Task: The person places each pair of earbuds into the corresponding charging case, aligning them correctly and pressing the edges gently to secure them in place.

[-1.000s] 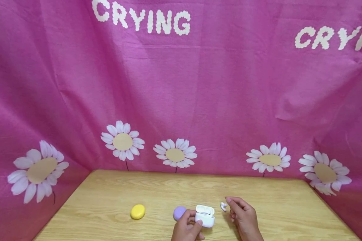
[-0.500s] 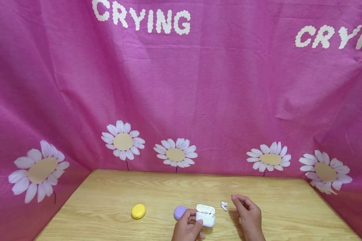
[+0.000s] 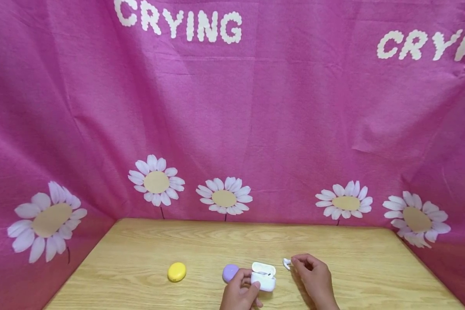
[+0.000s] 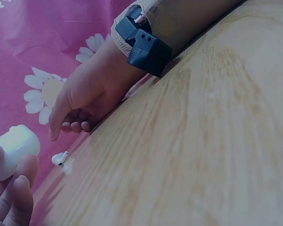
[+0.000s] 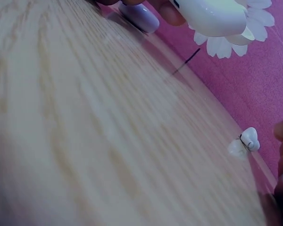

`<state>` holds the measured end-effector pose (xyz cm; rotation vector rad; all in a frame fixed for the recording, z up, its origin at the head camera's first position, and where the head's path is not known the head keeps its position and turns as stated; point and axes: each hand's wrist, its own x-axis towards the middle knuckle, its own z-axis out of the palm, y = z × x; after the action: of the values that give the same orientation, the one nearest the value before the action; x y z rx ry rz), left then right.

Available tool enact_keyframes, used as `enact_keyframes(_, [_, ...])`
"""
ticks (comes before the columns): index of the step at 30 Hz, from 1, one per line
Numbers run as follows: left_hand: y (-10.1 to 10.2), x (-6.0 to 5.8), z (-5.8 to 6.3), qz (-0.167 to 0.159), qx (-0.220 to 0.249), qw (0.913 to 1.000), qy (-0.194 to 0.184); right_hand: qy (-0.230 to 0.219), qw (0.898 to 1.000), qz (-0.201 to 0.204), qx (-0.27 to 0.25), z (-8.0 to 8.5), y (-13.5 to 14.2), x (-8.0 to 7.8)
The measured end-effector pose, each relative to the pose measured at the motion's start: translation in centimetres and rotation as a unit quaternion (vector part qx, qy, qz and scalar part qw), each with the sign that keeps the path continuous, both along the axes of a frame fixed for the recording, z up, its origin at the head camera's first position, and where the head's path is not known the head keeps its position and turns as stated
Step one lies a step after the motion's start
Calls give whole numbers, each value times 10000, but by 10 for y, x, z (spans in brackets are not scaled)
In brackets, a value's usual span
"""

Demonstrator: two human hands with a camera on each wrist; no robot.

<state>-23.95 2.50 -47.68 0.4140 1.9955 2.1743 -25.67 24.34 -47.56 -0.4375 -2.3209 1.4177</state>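
My left hand (image 3: pixel 240 290) holds a white earbud case (image 3: pixel 263 282) above the table, thumb on its front and lid up. To the right lies a single white earbud (image 3: pixel 286 263) on the wood, seen also in the left wrist view as an earbud (image 4: pixel 60 158) with a stem. Just beside it is my right hand (image 3: pixel 315 277), thumb and fingers loosely bent; in the left wrist view a gap shows between its fingertips and the earbud. A purple rounded object (image 3: pixel 230 272) sits behind my left fingers, partly covered by them.
A yellow rounded object (image 3: pixel 177 272) lies on the wooden table (image 3: pixel 201 241), left of the purple one. Pink fabric (image 3: pixel 286 107) with printed daisies and letters hangs along the back and sides. A dark device (image 4: pixel 148 49) is strapped to my right wrist.
My right hand drew off rightward from the earbud, then came back close to it. The earbud turned slightly. My left hand and the case have stayed in place.
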Motion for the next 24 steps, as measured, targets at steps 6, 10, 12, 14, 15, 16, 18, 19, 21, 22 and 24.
enact_keyframes(6, [1,0,0,15,-60,10000,33,5,9994,99,339,0,0,-3])
enact_keyframes(10, [3,0,1,10,-38,10000,13,31,9980,56,634,0,-1,-5])
enact_keyframes(12, [3,0,0,-15,-13,10000,27,57,9966,44,820,0,-2,-6])
enact_keyframes(14, [4,0,0,-61,21,9999,80,23,9956,39,932,0,-3,-7])
enact_keyframes(15, [4,0,0,-76,27,9999,114,0,9952,51,974,0,-3,-7])
enact_keyframes(16, [3,0,0,-92,23,9999,145,-33,9950,64,997,0,-4,-8])
enact_keyframes(18, [3,0,-1,-114,12,9997,203,-102,9944,102,1046,1,-5,-8])
enact_keyframes(19, [2,0,-1,-122,-3,9997,228,-135,9941,124,1067,1,-6,-8])
enact_keyframes(21, [1,-1,-2,-126,-32,9996,264,-145,9932,177,1139,2,-8,-8])
enact_keyframes(22, [0,-1,-3,-127,-46,9995,271,-139,9927,203,1179,3,-9,-8])
enact_keyframes(24, [-1,-1,-3,-120,-40,9996,251,-137,9919,258,1240,4,-10,-9])
